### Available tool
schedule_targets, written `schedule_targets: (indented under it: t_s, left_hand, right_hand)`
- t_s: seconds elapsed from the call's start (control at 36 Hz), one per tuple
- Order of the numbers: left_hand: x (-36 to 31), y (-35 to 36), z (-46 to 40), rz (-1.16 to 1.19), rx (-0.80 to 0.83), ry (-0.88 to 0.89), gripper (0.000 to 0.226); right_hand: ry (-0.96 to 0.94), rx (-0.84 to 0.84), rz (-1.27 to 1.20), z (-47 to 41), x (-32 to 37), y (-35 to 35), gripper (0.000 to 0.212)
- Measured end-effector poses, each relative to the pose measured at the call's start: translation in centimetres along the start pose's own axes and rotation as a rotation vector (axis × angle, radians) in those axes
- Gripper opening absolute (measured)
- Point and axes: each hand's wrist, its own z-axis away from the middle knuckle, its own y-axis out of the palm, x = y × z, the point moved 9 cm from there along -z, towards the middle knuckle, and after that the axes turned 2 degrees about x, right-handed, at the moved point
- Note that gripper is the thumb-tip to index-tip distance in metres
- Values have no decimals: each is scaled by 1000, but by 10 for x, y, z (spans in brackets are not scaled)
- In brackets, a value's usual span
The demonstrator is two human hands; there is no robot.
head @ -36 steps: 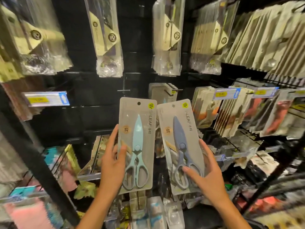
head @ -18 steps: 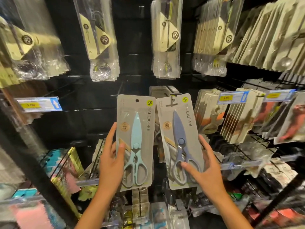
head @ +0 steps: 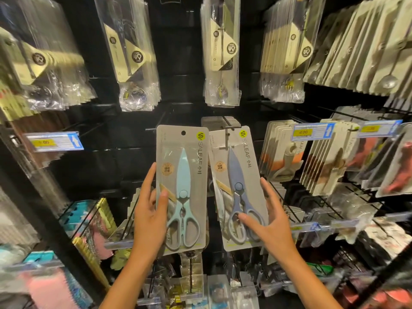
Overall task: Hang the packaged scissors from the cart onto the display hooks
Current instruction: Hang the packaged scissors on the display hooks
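Two grey carded scissor packs are held up before the black display wall. My left hand [head: 149, 216] grips the pack with light blue scissors [head: 183, 192], thumb on its front, fingers behind; its hang hole is free, off any hook. My right hand [head: 270, 226] holds the pack with darker blue scissors [head: 237, 192] at its lower edge, thumb on the handles. The top of that pack sits at a metal display hook [head: 227, 136], whose tip shows in front of the card. More grey packs [head: 219, 121] hang behind on that hook.
Bagged spoons and cutlery [head: 220, 52] hang in the row above. Price tags [head: 54, 142] [head: 312, 131] stick out left and right. Carded kitchen tools [head: 323, 159] fill the hooks at right. Lower hooks carry small colourful items [head: 93, 221]. A bare stretch of black wall lies left of the packs.
Both packs have risen toward the wall. The darker blue pack's top has reached the hook and slid onto its tip. The light blue pack stays in my left hand.
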Motion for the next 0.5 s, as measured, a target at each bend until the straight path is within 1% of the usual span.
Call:
schedule_targets:
  t_s: [0.19,0.39,0.5]
  left_hand:
    - [-1,2,-4,-14,-8,12,60]
    - [-5,4,-12,-21,-25,36,59]
    - [-8,5,-14,-35,-38,61,59]
  right_hand:
    - [17,27,45,-9,-15,10,91]
    - [25,46,334,-27,-38,18,95]
    - [4,81,404,-40,-47,26,92]
